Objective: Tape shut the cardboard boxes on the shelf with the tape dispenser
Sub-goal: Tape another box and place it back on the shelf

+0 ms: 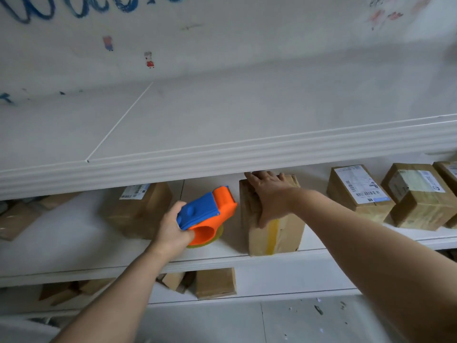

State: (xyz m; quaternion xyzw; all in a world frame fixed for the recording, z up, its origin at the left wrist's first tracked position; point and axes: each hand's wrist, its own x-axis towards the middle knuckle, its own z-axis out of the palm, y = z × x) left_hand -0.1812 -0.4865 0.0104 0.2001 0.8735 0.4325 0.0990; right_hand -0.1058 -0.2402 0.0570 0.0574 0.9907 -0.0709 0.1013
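Observation:
My left hand grips the blue and orange tape dispenser by its handle, just above the white shelf. A yellowish tape roll sits under it. To its right stands a brown cardboard box with a strip of yellowish tape down its front. My right hand lies flat on top of this box, fingers spread toward the back, thumb down the left front corner. The dispenser is a little left of the box and does not touch it.
Another cardboard box with a label stands left of the dispenser. Labelled boxes line the shelf at the right. An upper shelf board overhangs the boxes. More boxes sit on the shelf below.

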